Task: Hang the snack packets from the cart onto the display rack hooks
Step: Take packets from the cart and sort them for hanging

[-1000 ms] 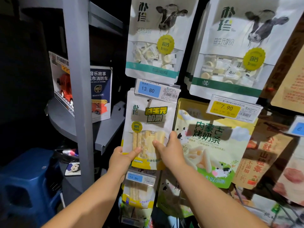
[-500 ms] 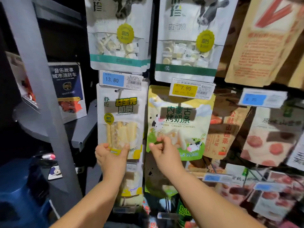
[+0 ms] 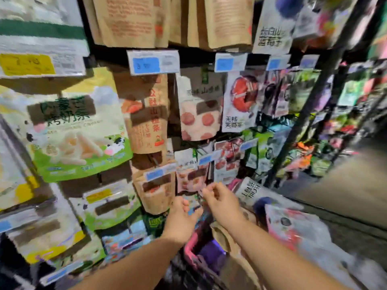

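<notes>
Whole frame smeared with blur, so going easy on details. Far left: green-and-yellow milk stick packet [image 3: 79, 130] hanging under a yellow price tag [image 3: 27, 63], already up on the display rack. Next over, a brown kraft hawthorn packet [image 3: 148, 120] below a blue price tag [image 3: 146, 64], then a white packet with red discs [image 3: 199, 116]. Rows packed tight, packets overlapping, tags jutting forward off the hook ends.

Low in the middle, left hand [image 3: 182, 220]: released, fingers loosely bent, nothing in it as far as can be made out. Just beside it, right hand [image 3: 219, 204]: same story, fingers loosely curled, looks empty, though too blurry to swear by. Both hovering over the pink rim of the cart [image 3: 191, 252], apart from the rack.

Right of the hands, the stock to be hung: a white packet with black lettering [image 3: 251, 191] and a pink-and-red packet [image 3: 293, 229], lying in what looks like the cart heap, not yet picked. Further right, a black rack post [image 3: 310, 101] and bare floor [image 3: 345, 185].

Probably the fetch-the-next-packet step. Possible trouble from here:
- Grabbing two slippery packets at once and dropping one on the floor.
- Clipping a jutting tag with a forearm on the way up and unhooking a neighbour.
- Missing the hang hole on such a crowded hook.
</notes>
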